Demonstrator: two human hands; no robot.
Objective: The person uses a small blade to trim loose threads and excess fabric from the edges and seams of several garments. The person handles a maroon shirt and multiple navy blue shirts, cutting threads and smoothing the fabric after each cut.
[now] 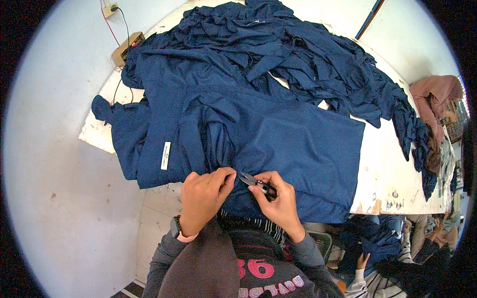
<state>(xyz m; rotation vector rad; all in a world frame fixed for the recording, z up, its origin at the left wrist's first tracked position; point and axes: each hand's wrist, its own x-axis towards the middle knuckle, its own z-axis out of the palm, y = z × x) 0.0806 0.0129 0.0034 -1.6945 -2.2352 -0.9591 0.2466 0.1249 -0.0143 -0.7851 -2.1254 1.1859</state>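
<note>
A navy blue garment (303, 144) lies spread over the near edge of the table, with a small white label (165, 156) on its left part. My right hand (279, 202) is closed round a pair of black-handled thread snips (248, 179), whose blades point up and left. Just left of the blade tips, my left hand (205, 196) pinches over the cloth. Whatever lies between its fingertips is too small to make out. Both hands are close together at the middle of the garment's near side.
A large heap of navy garments (298, 54) covers the back and right of the white table (382, 179). A brown box (127, 48) with a cable sits by the wall at left. At lower right, a co-worker's hand (362, 260) touches dark cloth beside a crate (324, 243).
</note>
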